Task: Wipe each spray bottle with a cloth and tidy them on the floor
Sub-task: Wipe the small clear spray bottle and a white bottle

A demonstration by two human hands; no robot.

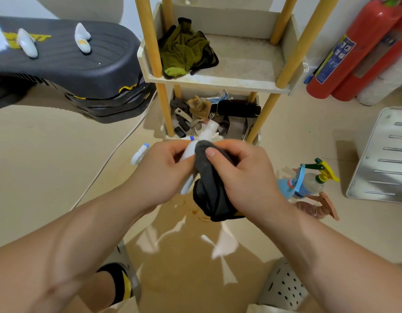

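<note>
The small white plastic spray bottle (pixel 188 152) is held in the air above the beige floor (pixel 60 166), just in front of a wooden-posted shelf unit (pixel 218 82). The left hand (pixel 160 170) curls its fingers (pixel 173 152) round the bottle's body. The right hand (pixel 245 175) pinches a dark grey cloth (pixel 209 190) against it, thumb on top. A blue spray bottle (pixel 288 186) and others stand nearby on the right. A hard rub could twist the bottle loose, and it might drop onto them.
</note>
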